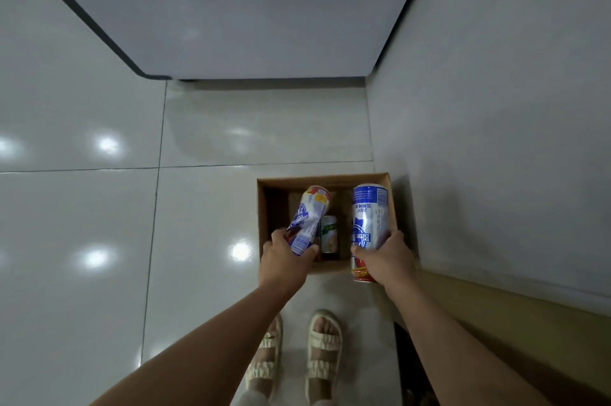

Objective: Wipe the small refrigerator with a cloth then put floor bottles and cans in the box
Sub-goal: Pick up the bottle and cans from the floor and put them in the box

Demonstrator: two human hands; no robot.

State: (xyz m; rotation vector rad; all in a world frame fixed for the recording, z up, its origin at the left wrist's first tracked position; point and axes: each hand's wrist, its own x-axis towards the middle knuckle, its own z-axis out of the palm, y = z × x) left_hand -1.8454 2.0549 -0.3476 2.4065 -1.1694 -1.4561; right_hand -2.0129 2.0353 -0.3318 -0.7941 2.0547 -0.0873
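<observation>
A: Where's the cardboard box [392, 207]?

B: On the glossy tiled floor [99, 240], at about five o'clock from the middle of the view, top open, tucked close against the white wall [496, 141] at its three o'clock side. The white refrigerator [231, 8] stands well apart from it, up at twelve o'clock.

A: And the hands?

B: Both are above the box, each closed around a can. The left hand [285, 259] is at the box's seven o'clock corner, fingers and thumb wrapped round the lower end of a crushed blue-and-white beer can [305, 217]. That can is dented and tilts up toward one o'clock, its far end over the box's opening.

A: The other?

B: The right hand [386, 256] is at the box's five o'clock corner, clamped on the lower half of a tall Blue Ribbon beer can [367, 223]. That can looks undented and points nearly straight toward twelve o'clock, along the box's right wall, its red-banded end sticking out below the hand toward six.

A: Anything in the box yet?

B: One green-and-white can [329, 233] at the bottom, between the two held cans. Its label is too small to read.

A: What else shows?

B: At six o'clock, the person's feet in cream strapped sandals [322, 359], standing just behind the box.
</observation>
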